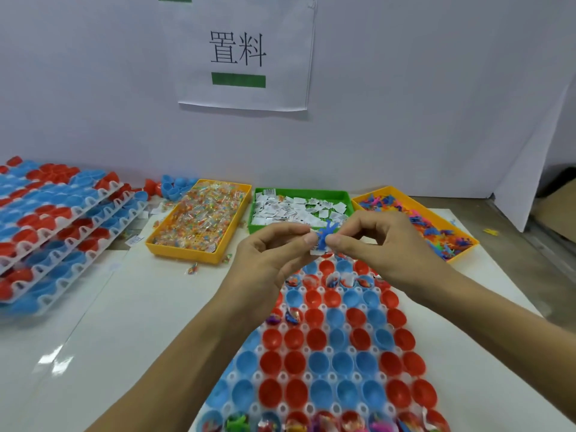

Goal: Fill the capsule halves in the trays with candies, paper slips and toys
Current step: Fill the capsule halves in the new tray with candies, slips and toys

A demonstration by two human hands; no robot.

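Note:
A white tray [314,377] of red and blue capsule halves lies in front of me. Most halves are bare; a few in the far rows and the nearest row hold candies and toys. Above its far end, my left hand [274,251] and my right hand [377,241] pinch a small blue toy [325,233] together with a white paper slip [316,251] between their fingertips. Behind them stand a yellow bin of wrapped candies [199,219], a green bin of paper slips [299,208] and a yellow bin of coloured toys [433,226].
A stack of trays with capsule halves [53,232] sits at the left. Loose capsule halves [174,186] lie behind the candy bin. Stray candies [192,269] lie on the white table. A wall with a paper sign [244,54] closes the back.

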